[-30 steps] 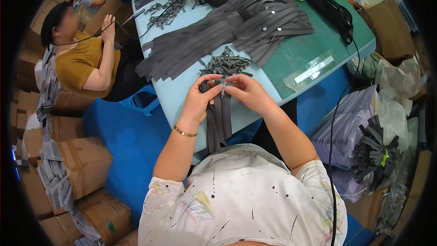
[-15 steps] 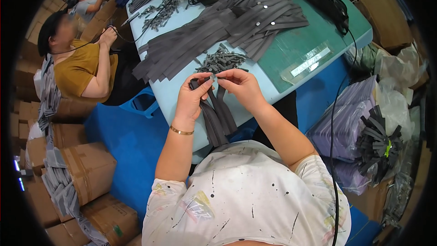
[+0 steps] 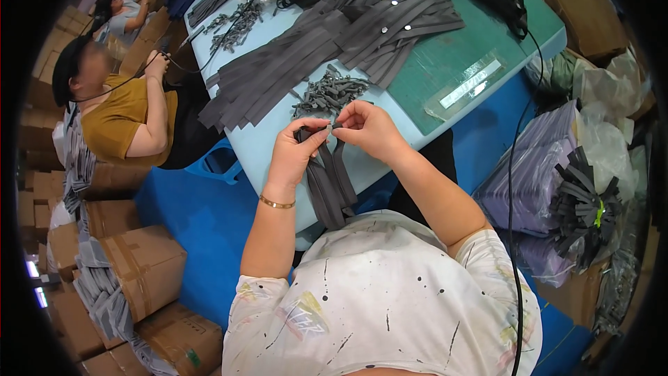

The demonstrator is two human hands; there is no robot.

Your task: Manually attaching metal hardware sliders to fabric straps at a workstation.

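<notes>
Close together near the table's front edge, both my hands are raised. My left hand point(image 3: 297, 148) is closed on dark grey zipper strips point(image 3: 325, 191), whose long ends hang down toward my lap. A small pale metal piece, looking like a zipper slider, shows between the fingertips. My right hand point(image 3: 372, 130) pinches at the strip's end beside that piece; exactly what its fingers grip is partly hidden. Just beyond my hands lies a pile of small dark zipper sliders with pulls point(image 3: 328, 92).
Many grey zipper strips point(image 3: 285, 63) spread across the light blue table point(image 3: 245, 141). A green mat point(image 3: 417, 101) covers its right part. A black cable point(image 3: 513, 223) runs down on my right. Cardboard boxes point(image 3: 142, 264) stand left, near a seated co-worker point(image 3: 136, 115); purple wrapped bundles point(image 3: 518, 174) are right.
My right hand has shifted slightly, its fingers curling more at the strip's end. My left hand keeps its hold. The whole view has tilted a little.
</notes>
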